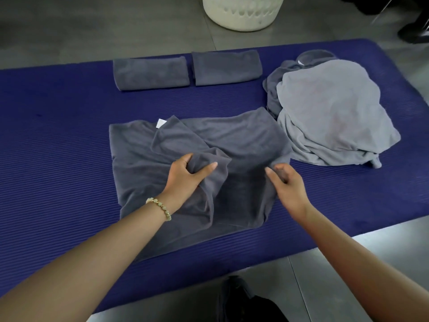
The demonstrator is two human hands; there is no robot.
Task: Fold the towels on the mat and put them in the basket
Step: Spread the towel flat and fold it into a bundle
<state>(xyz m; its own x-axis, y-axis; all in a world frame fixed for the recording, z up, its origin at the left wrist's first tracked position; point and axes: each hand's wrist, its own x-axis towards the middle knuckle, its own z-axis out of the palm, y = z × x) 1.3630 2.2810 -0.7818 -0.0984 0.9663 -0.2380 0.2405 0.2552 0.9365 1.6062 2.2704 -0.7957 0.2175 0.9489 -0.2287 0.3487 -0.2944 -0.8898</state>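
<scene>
A dark grey towel (pixel 243 135) lies spread and rumpled on the blue mat (pixel 58 135) in front of me. My left hand (pixel 185 175) grips a bunched fold of it near its middle. My right hand (pixel 287 184) pinches the towel's right edge between thumb and fingers. Two folded dark grey towels (pixel 151 73) (pixel 226 67) lie side by side at the mat's far edge. A heap of unfolded light and dark grey towels (pixel 329 112) sits at the right. The white basket (pixel 241 12) stands on the floor beyond the mat.
Grey tiled floor (pixel 92 26) surrounds the mat. A dark shoe and leg of another person (pixel 411 31) show at the top right. My own dark clothing (pixel 250 303) shows at the bottom edge. The mat's left half is bare.
</scene>
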